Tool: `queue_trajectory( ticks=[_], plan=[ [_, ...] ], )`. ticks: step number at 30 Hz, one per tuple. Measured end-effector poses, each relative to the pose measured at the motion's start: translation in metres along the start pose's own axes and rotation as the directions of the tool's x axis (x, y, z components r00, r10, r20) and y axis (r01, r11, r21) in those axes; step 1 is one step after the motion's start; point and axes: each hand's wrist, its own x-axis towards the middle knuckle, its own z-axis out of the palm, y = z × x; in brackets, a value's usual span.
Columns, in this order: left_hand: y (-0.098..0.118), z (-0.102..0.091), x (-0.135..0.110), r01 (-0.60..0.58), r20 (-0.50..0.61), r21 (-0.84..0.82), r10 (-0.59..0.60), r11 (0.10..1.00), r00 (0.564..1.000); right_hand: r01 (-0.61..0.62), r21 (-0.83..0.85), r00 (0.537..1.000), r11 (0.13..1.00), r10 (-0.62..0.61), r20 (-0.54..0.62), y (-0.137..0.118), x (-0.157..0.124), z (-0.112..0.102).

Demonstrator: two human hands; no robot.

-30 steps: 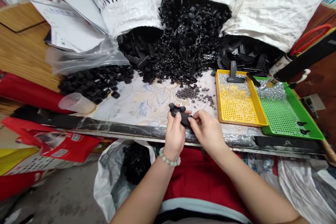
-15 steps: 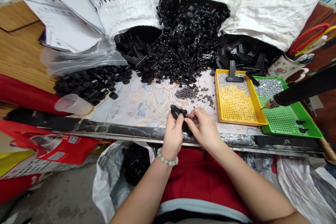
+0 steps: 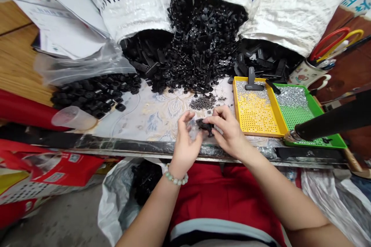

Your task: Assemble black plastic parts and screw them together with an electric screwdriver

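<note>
Patterned tabletop point(image 3: 139, 121) below black plastic heaps point(image 3: 203, 46). Right hand point(image 3: 230, 133) pinches small black plastic part point(image 3: 205, 125) at centre; left hand point(image 3: 185, 139) open, narrow, beside it. Yellow perforated tray point(image 3: 237, 108) at 2 o'clock. Risk: loose pinch drops part among metal studs point(image 3: 203, 102) at 12 o'clock.

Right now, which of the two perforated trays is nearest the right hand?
The yellow tray, just beside the right hand; the green tray lies farther right, beyond the yellow one.
</note>
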Motion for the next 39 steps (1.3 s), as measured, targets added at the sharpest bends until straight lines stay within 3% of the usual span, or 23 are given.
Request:
queue_trajectory(
  ticks=[2, 4, 6, 9, 12, 14, 17, 30, 39],
  plan=[
    [0.003, -0.001, 0.003, 0.154, -0.034, -0.191, -0.163, 0.97, 0.986, 0.087, -0.138, 0.994, 0.987, -0.096, -0.061, 0.0, -0.007, 0.004],
    [0.007, -0.002, 0.005, 0.357, 0.124, -0.377, -0.336, 0.854, 0.934, 0.15, -0.203, 0.987, 0.968, -0.158, -0.02, 0.0, -0.016, 0.009],
    [0.01, -0.001, 0.007, 0.45, 0.241, -0.45, -0.38, 0.772, 0.893, 0.21, -0.203, 0.977, 0.956, -0.203, 0.059, 0.001, -0.025, 0.013],
    [0.013, 0.0, 0.009, 0.396, 0.202, -0.504, -0.341, 0.768, 0.918, 0.17, -0.186, 0.985, 0.968, -0.174, -0.01, 0.003, -0.033, 0.017],
    [0.012, 0.002, 0.009, 0.328, 0.155, -0.54, -0.292, 0.775, 0.944, -0.074, -0.048, 0.982, 0.996, 0.064, -0.175, 0.003, -0.034, 0.02],
    [0.012, 0.004, 0.008, 0.302, 0.14, -0.543, -0.27, 0.784, 0.953, -0.203, 0.09, 0.965, 0.975, 0.215, -0.152, 0.002, -0.032, 0.024],
    [0.012, 0.007, 0.004, 0.292, 0.142, -0.523, -0.256, 0.801, 0.956, -0.293, 0.233, 0.943, 0.927, 0.32, -0.087, -0.001, -0.028, 0.031],
    [0.008, 0.006, -0.002, 0.204, 0.105, -0.521, -0.175, 0.829, 0.979, -0.295, 0.35, 0.939, 0.889, 0.337, -0.065, -0.001, -0.037, 0.034],
    [-0.002, 0.018, -0.012, 0.108, 0.129, -0.301, -0.072, 0.947, 0.989, -0.395, 0.312, 0.884, 0.864, 0.45, -0.126, -0.005, -0.044, 0.027]
  ],
)
